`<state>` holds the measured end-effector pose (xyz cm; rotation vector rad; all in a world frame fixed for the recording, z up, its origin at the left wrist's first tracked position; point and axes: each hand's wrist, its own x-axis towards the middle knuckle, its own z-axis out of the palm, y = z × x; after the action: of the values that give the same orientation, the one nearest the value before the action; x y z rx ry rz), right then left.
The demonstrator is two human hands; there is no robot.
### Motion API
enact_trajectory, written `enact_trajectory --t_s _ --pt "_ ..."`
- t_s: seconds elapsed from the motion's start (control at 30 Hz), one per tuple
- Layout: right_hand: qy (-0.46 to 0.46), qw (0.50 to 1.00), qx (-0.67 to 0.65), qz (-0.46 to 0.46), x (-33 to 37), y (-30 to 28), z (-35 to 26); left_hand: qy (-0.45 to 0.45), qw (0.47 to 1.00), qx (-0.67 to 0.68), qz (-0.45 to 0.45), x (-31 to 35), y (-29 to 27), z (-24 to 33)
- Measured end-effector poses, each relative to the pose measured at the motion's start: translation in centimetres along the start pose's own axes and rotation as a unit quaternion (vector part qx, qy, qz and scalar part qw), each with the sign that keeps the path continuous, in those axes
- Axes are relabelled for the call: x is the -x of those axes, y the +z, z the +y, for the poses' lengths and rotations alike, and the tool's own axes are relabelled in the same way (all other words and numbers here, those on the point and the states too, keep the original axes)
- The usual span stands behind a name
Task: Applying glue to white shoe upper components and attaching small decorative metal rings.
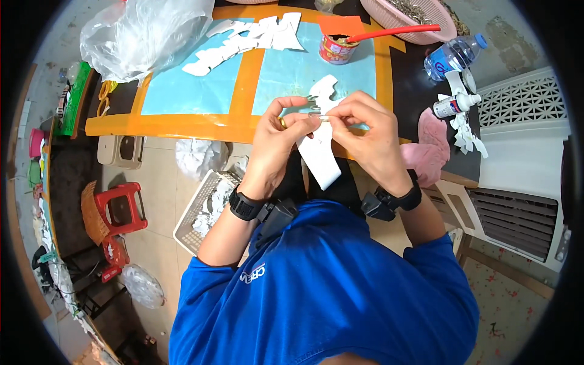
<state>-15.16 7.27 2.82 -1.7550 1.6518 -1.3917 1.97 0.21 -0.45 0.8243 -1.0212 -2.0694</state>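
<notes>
Over the front edge of the table, my left hand (277, 137) and my right hand (368, 128) come together at a white strip (322, 164). The strip has a cut-out, curved upper end, and its straight lower end hangs toward my lap. Both hands are closed, thumbs and forefingers pinching at the strip's middle. A small thin pale piece lies between the fingertips; its kind is too small to tell. My left hand wears a gold-coloured ring. Just beyond sits a small printed tub (336, 51) with a red-handled stick (395, 31) across its top.
Several white cut pieces (258, 38) lie at the back left, beside a clear plastic bag (146, 39). A water bottle (453, 58), a small white bottle (455, 104) and a pink cloth (426, 149) are at the right. Below left stands a crate (187, 225).
</notes>
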Motion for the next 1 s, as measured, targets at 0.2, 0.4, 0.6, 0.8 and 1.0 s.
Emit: enact_trajectory --t_s 0.2,0.4,0.6,0.8,1.0 --pt "-0.182 0.972 0.147 -0.009 0.1 -0.7 0.9 -0.026 1.0 -0.012 -0.005 -0.1 -0.3 0.4" --pt "-0.328 0.917 0.213 -0.079 -0.5 -2.1 1.2 -0.084 0.995 0.034 -0.033 0.0 -0.5 0.6" --pt "-0.386 0.876 0.262 -0.122 -0.7 -2.9 1.3 -0.127 0.988 0.075 -0.033 0.2 0.3 1.6" --pt "-0.354 0.877 0.289 -0.149 0.1 -2.9 0.4 -0.079 0.995 0.036 -0.039 -0.5 -0.4 0.0" --pt "-0.33 0.887 0.29 -0.146 0.8 -4.1 -0.3 -0.03 0.998 0.025 -0.039 0.3 0.4 0.1"
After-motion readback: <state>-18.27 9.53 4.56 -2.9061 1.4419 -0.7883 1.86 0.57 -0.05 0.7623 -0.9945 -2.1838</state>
